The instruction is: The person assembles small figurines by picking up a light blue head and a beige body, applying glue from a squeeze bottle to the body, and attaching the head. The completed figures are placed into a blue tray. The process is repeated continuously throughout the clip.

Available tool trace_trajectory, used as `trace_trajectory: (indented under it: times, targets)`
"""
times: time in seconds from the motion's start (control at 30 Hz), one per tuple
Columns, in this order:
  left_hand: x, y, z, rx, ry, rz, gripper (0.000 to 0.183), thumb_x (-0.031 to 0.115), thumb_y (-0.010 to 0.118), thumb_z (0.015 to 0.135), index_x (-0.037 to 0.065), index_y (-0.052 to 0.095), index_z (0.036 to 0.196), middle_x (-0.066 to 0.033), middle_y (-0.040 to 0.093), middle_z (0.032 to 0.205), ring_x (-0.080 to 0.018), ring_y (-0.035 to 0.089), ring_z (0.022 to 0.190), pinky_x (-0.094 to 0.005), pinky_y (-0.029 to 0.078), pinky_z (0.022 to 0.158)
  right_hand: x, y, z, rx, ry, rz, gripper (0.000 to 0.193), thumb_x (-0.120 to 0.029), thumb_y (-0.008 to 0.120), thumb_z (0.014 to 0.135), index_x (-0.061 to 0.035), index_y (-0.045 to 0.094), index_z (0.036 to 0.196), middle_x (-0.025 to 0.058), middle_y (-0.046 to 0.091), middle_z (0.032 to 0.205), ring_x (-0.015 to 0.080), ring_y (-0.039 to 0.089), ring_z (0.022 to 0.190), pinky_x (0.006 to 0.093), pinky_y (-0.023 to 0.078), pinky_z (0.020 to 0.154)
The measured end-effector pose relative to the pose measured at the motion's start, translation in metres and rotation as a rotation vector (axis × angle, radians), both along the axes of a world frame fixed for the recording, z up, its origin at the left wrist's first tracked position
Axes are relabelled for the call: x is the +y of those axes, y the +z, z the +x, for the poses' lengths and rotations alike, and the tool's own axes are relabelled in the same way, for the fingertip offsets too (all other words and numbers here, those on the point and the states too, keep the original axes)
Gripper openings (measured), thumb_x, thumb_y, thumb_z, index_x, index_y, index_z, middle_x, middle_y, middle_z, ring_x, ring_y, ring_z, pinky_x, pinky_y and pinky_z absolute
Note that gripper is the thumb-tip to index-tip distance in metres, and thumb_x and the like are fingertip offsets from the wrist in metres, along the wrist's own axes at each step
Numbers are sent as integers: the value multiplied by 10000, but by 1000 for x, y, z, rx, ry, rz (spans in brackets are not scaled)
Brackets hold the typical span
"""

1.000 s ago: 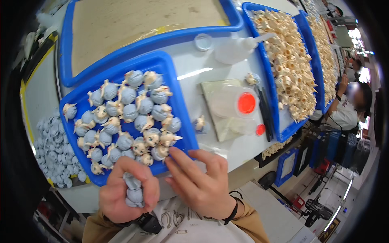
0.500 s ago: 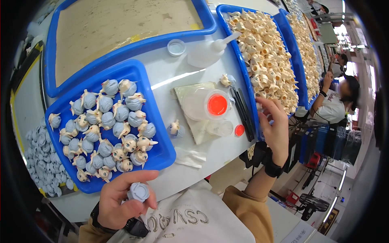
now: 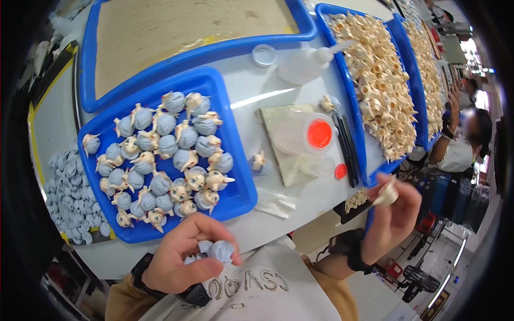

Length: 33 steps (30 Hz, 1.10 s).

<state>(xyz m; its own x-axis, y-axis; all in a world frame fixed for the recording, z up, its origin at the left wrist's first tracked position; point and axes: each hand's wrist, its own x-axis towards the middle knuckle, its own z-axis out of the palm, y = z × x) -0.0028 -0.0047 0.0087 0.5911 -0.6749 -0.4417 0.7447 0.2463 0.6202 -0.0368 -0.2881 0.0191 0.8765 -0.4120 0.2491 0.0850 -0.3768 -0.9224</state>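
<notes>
My left hand (image 3: 187, 251), near the front edge of the table, is closed round pale blue doll hair pieces (image 3: 220, 250); a bit of blue also shows behind the thumb. Between the thumb and fingers of my right hand (image 3: 399, 216) is a cream doll head piece (image 3: 387, 193), held just past the near end of the blue tray of cream parts (image 3: 375, 85). Behind my left hand stands a blue tray (image 3: 243, 184) of doll heads with blue hair, several showing painted faces. A doll head (image 3: 260, 162) lies alone right of that tray.
A tub with red contents (image 3: 320, 132) and a small clear cup (image 3: 317, 166) stand on a pale block. Nearby are a white squeeze bottle (image 3: 302, 67), dark pens (image 3: 347, 150) and a white tissue (image 3: 276, 203). Loose blue hair pieces (image 3: 75, 192) lie far left. A co-worker (image 3: 463, 139) sits right.
My right hand has come away from the tray of cream parts, toward me and rightward, with a cream head piece in its fingers. My left hand has turned its blue pieces. The view has shifted.
</notes>
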Motion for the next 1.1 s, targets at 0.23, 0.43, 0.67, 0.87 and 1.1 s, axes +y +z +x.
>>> trace_trajectory:
  times: [0.23, 0.43, 0.67, 0.87, 1.1]
  targets:
    - [4, 3, -1, 106, -25, -1, 309, 182, 521, 861, -25, 456, 1083, -125, 588, 929, -80, 525, 707, -194, 424, 574, 12, -2, 18, 113, 139, -344, 338, 78, 663, 590, 7, 610, 916, 145, 602, 908, 231, 593, 789, 305, 460, 707]
    - [6, -1, -3, 199, 67, -72, 369, 247, 482, 872, -54, 440, 1082, -158, 574, 843, -102, 517, 554, -197, 385, 450, 21, -8, 27, 148, 153, -500, 348, 74, 672, 590, -12, 620, 924, 113, 588, 874, 225, 572, 758, 282, 448, 646]
    - [8, -5, -5, 162, 176, -103, 427, 298, 480, 857, -74, 433, 1062, -167, 569, 775, -113, 497, 496, -204, 354, 405, 22, -6, 31, 193, 213, -660, 358, 58, 662, 595, -24, 621, 942, 95, 571, 840, 233, 528, 712, 310, 419, 610]
    - [6, -7, -4, 136, 210, -52, 454, 330, 497, 841, -75, 448, 1040, -151, 574, 758, -109, 505, 519, -203, 354, 408, 30, 4, 37, 226, 248, -817, 357, 39, 655, 598, -38, 620, 946, 76, 557, 836, 217, 511, 687, 326, 390, 615]
    - [6, -7, -4, 138, 215, -23, 457, 335, 508, 826, -73, 465, 1028, -147, 579, 751, -106, 515, 547, -196, 365, 435, 34, 10, 40, 261, 258, -844, 349, 32, 657, 594, -38, 612, 933, 72, 551, 834, 215, 513, 705, 330, 385, 636]
